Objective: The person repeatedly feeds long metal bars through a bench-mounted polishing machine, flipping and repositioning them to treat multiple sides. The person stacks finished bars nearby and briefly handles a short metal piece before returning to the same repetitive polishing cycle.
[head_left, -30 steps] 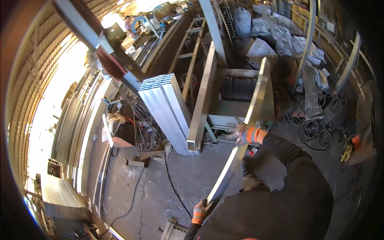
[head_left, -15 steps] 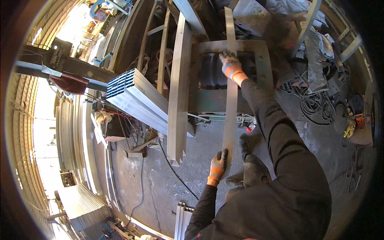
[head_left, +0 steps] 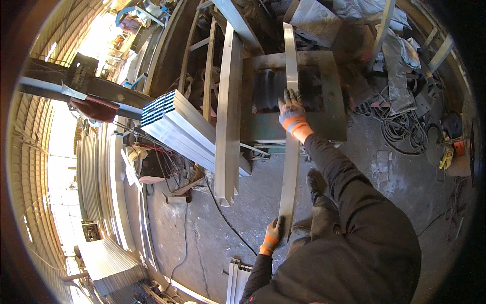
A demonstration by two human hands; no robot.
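Note:
A long, flat, silvery metal bar (head_left: pixel 290 167) runs away from me across a green-grey metal machine table (head_left: pixel 331 101) with a dark rectangular patch. My left hand (head_left: pixel 271 238), in a grey and orange work glove, is closed around the bar's near end, beside my legs. Farther along, my gloved right hand (head_left: pixel 292 112) rests on top of the bar, its fingers stretched out over the surface at the table's near part. The underside of the bar is hidden.
Left of the bar lie another long metal profile (head_left: pixel 227 126) and a stack of silvery profiles (head_left: pixel 187 129). More profiles (head_left: pixel 238 278) are on the floor near my left arm. Coiled cables (head_left: pixel 402 131) lie at right, and a black cable (head_left: pixel 228 223) crosses the floor.
The bar has come toward me, and my left hand with it. My right hand has moved nearer too, farther than the bar, with its fingers now more spread.

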